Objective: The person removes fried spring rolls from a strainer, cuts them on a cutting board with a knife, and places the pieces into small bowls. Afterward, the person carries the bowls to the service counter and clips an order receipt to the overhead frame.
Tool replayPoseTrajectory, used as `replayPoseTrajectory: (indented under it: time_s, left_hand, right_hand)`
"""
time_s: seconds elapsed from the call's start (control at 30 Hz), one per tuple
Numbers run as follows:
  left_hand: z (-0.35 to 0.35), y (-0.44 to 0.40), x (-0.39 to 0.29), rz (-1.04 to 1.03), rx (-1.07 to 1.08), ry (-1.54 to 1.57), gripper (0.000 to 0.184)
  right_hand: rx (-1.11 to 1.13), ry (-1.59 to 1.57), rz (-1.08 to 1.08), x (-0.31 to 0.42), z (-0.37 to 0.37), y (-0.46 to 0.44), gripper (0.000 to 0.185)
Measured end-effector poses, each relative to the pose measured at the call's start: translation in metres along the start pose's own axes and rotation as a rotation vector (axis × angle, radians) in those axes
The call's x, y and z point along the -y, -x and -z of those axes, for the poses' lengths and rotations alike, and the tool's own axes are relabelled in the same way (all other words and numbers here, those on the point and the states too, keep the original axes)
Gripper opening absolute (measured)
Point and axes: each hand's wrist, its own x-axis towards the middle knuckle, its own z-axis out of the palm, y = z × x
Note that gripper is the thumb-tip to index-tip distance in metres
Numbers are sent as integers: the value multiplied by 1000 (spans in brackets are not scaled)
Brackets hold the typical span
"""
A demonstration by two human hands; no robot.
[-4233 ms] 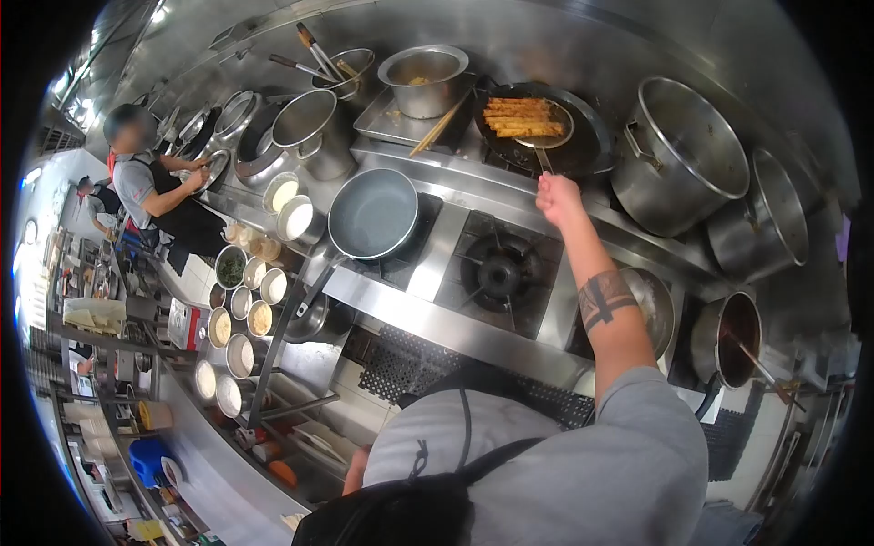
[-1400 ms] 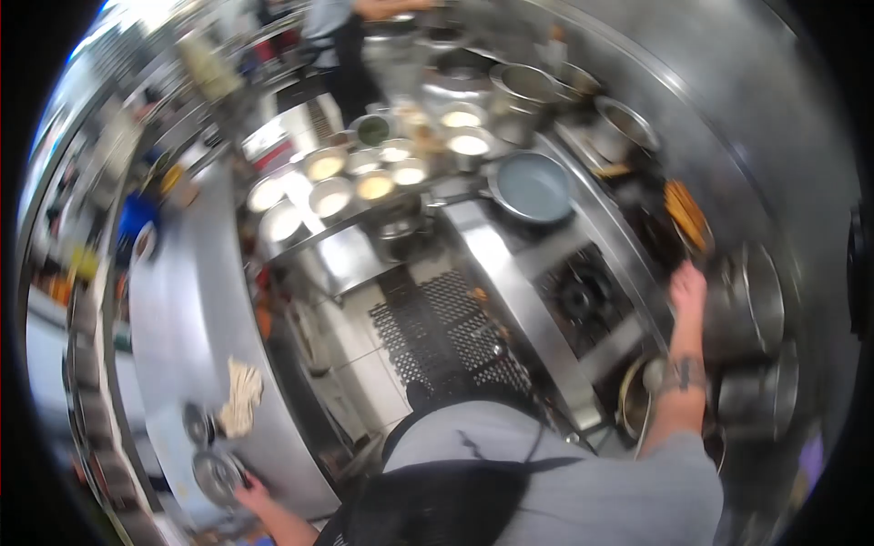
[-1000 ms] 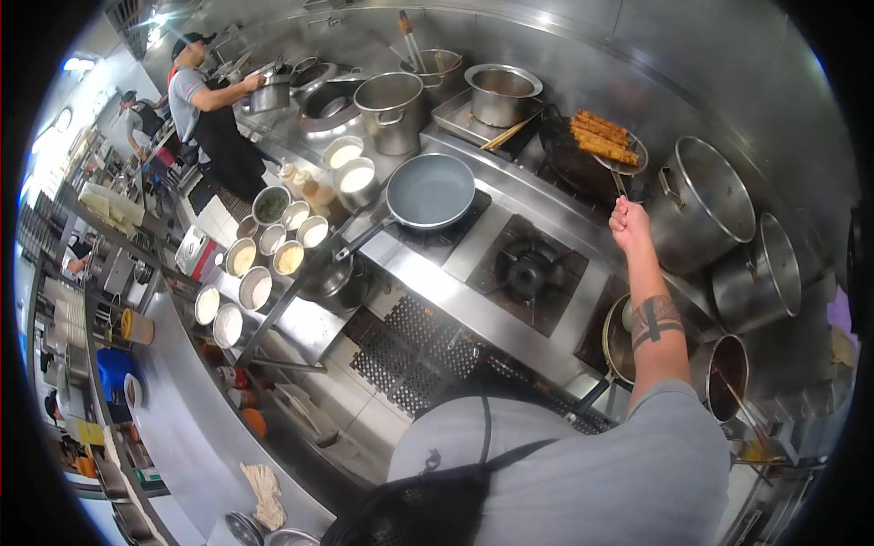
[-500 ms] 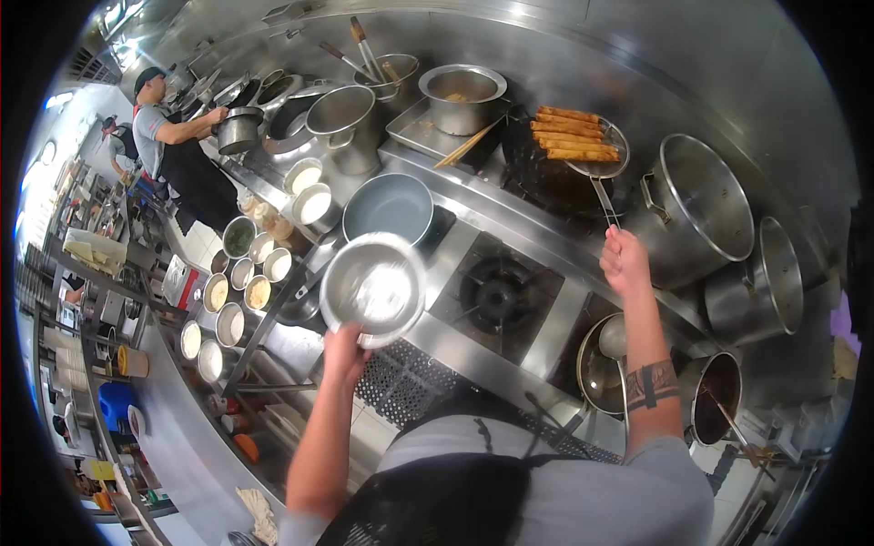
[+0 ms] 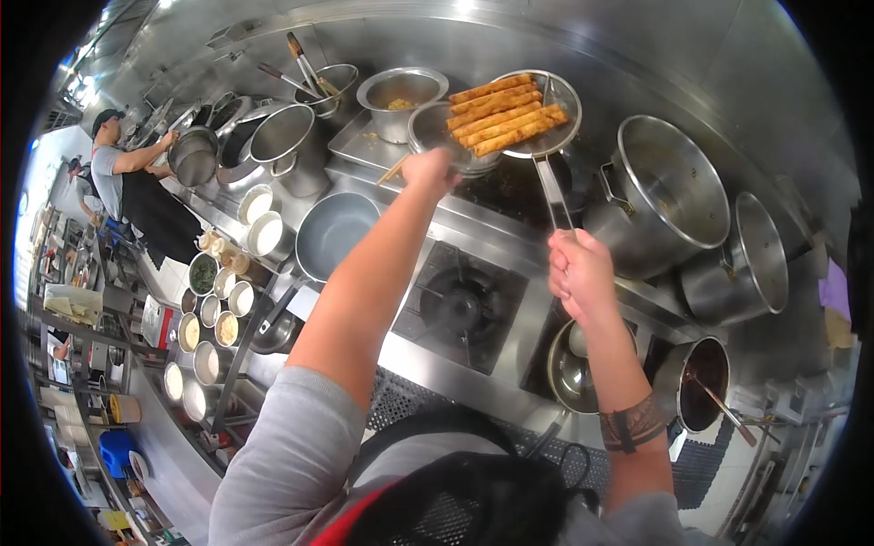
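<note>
My right hand (image 5: 580, 273) is closed round the long handle of a round skimmer (image 5: 557, 140). Several golden-brown fried rolls (image 5: 501, 116) lie side by side on the skimmer, some reaching past its left edge. My left hand (image 5: 431, 169) grips the near rim of a metal bowl (image 5: 430, 127), which is partly hidden by the hand and the rolls. The bowl is beside the skimmer, under the left ends of the rolls. Below both is the dark wok (image 5: 519, 191) on the back of the stove.
A blue-grey pan (image 5: 339, 235) rests left of a bare burner (image 5: 464, 305). Large pots (image 5: 674, 182) stand at the right, with a saucepan of dark sauce (image 5: 705, 387) nearer. Several small containers (image 5: 208, 362) line the left. A co-worker (image 5: 137, 173) holds a pot at the far left.
The skimmer with the rolls has risen and moved left, away from the wok. My left hand has carried the metal bowl from above the stove's front edge to beside the skimmer.
</note>
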Motion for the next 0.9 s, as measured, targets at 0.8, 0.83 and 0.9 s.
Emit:
replayPoseTrajectory:
  time_s: [0.8, 0.83, 0.9]
  left_hand:
    - [67, 24, 32, 90, 139, 227, 35]
    - [80, 38, 30, 86, 102, 230, 35]
    - [122, 55, 39, 60, 94, 224, 34]
  right_hand:
    - [-393, 994, 329, -44, 59, -109, 27]
    - [-400, 1061, 336, -51, 65, -114, 27]
    - [-375, 1031, 306, -75, 84, -135, 25]
